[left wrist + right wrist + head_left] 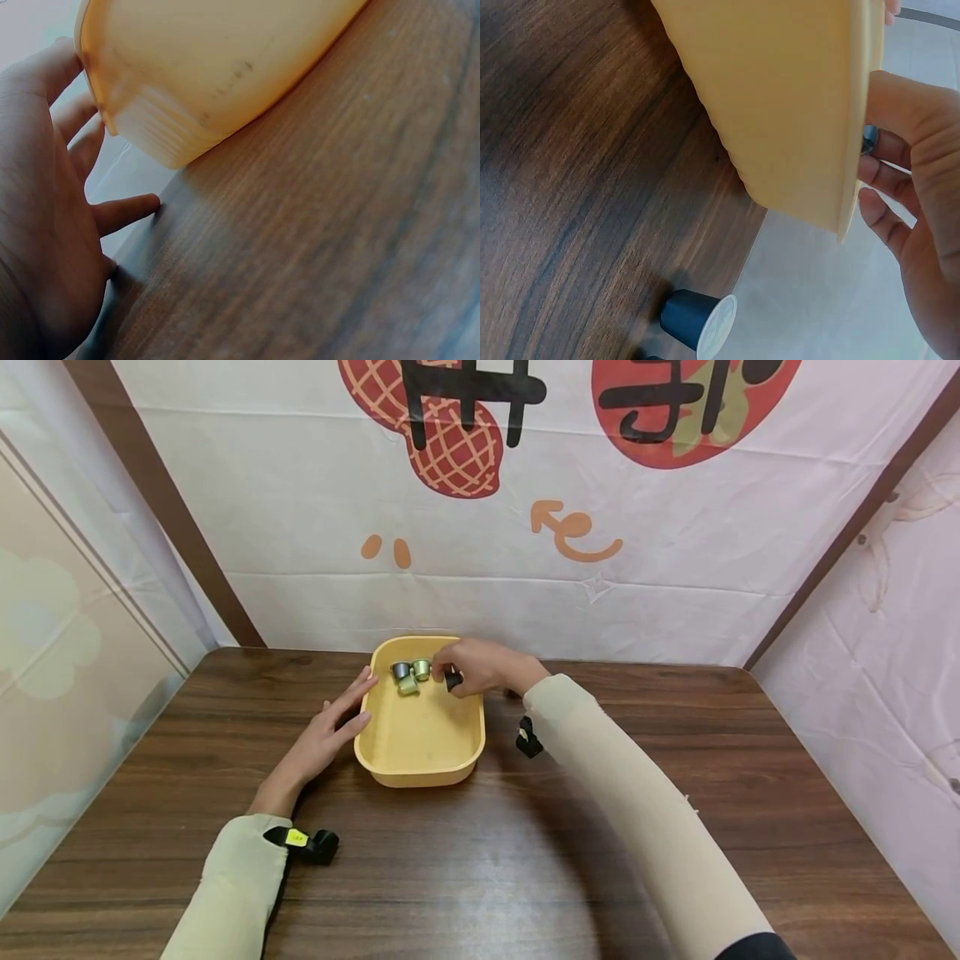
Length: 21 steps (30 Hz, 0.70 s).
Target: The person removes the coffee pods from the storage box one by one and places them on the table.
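A yellow plastic tub stands at the back of the wooden table. Inside its far left part lie two pale green coffee capsules and a dark grey capsule. My right hand reaches over the tub's right rim and pinches a black coffee capsule inside the walls. In the right wrist view, the tub wall hides most of that capsule. With fingers extended, my left hand rests against the tub's left rim. Its thumb and fingertips touch the edge, as the left wrist view also shows.
A dark capsule with a pale lid lies on its side to the right of the tub; part of another dark thing shows at the frame's bottom. A printed cloth hangs behind the table's back edge.
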Available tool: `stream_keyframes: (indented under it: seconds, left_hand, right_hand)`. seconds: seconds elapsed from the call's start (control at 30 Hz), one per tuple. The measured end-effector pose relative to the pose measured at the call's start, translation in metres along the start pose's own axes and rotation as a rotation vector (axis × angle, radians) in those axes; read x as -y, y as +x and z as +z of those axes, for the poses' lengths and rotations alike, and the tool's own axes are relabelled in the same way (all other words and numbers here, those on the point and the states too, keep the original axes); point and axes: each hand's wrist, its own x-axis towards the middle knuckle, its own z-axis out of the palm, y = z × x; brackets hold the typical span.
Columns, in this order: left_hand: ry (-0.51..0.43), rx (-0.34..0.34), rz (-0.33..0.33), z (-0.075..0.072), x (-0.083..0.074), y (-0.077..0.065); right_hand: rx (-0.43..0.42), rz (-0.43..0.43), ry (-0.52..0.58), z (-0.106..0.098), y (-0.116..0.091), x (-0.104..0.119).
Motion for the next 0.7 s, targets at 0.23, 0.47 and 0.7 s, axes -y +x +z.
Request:
stream_keyframes:
  seconds: [0.23,0.47,0.7]
  left_hand:
    - [-0.001,-0.005,-0.002,-0.001,-0.001,0.0]
    - [0.003,-0.001,-0.005,-0.001,-0.002,0.001]
    - [-0.002,0.0,-0.001,-0.001,-0.004,-0.001]
  right_hand:
    - [-0.062,0.014,0.058,-0.007,-0.01,-0.001]
    - [-0.138,0.04,0.073,-0.011,-0.022,-0.007]
    - [-0.225,0.046,0.101,-0.014,-0.037,-0.013]
